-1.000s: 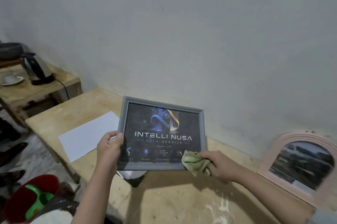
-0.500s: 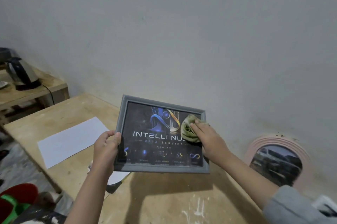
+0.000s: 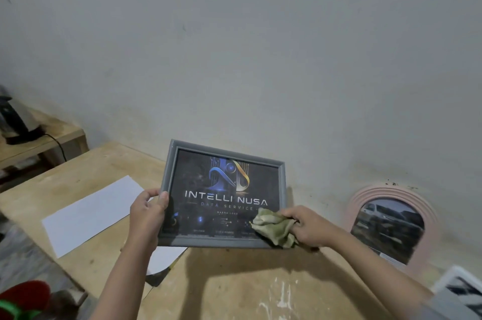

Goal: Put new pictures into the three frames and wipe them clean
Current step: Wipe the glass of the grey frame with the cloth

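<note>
Since half a second ago: right hand (image 3: 310, 227) with crumpled olive-green cloth (image 3: 273, 228) moved from upper right of glass down to lower right corner. Left hand (image 3: 148, 215) grips left edge of grey rectangular picture frame (image 3: 227, 241), held tilted above pale wooden table (image 3: 234, 291). Pink arched frame (image 3: 427, 215) leans on wall, apparently; view blurred. White paper sheet (image 3: 88, 215) lies left.

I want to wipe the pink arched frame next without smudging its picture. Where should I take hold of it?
Take the pink arched frame by its ribbed outer border, coming from its exposed right side or the arched top. It leans upright against the wall, so those edges look free, and the wide rim should keep fingers off the picture.
</note>
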The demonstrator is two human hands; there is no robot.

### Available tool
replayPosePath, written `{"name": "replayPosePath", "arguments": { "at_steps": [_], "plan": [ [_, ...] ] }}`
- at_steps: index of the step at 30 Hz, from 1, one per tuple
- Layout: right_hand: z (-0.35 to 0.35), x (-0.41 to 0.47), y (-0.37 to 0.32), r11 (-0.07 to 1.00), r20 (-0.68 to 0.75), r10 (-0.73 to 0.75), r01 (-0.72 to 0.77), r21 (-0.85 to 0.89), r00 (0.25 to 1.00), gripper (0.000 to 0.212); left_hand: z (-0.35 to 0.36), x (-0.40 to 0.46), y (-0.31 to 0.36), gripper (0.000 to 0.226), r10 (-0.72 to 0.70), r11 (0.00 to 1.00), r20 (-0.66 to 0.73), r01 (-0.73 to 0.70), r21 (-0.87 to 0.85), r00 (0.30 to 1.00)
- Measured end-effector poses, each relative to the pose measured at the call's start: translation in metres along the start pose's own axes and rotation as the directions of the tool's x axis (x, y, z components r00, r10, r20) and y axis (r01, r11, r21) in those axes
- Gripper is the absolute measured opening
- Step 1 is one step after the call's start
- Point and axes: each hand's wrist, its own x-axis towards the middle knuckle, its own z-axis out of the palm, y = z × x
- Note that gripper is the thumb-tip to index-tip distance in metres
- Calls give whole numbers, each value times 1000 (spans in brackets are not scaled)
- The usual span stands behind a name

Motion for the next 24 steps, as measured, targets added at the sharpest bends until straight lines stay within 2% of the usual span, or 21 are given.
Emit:
{"name": "replayPosePath", "arguments": {
  "at_steps": [2,3,5,6,7,9,13,16,19,22,24],
  "plan": [
    [-11,7,-14,997,-203,-43,54,47,978,52,5,0,-2,11,5,1000,37,-6,17,999],
    [-16,13,-22,995,-309,-86,94,12,947,55,9,-1,-3,11,6,1000,63,-8,28,998],
    [-24,28,-34,971,-447,-231,177,-161,864,59,17,-6,-5,4,1,999,119,-5,36,993],
    [-25,35,-37,942,-467,-306,196,-271,830,61,22,-9,-6,3,-1,999,142,-4,36,990],
    [-25,42,-36,908,-451,-360,195,-372,817,63,26,-13,-7,3,0,999,162,-5,32,987],
    [-20,50,-30,842,-368,-395,172,-511,842,68,32,-19,-7,9,-25,1000,183,25,0,983],
    [2,39,-13,788,-301,-427,188,-586,853,78,28,-22,-5,11,-119,982,188,144,-126,975],
    [22,19,-9,795,-266,-449,245,-555,853,72,20,-19,-5,19,-116,985,166,134,-105,979],
    [38,-1,-5,813,-213,-451,300,-499,867,74,17,-15,-6,22,-123,986,139,137,-96,983],
    [50,-15,-6,892,-154,-358,288,-349,921,74,15,-12,-8,21,-127,982,103,140,-127,986],
    [41,-22,-18,942,-51,-263,245,-231,963,67,14,-10,-11,21,-135,979,71,144,-145,988]
  ]
}}
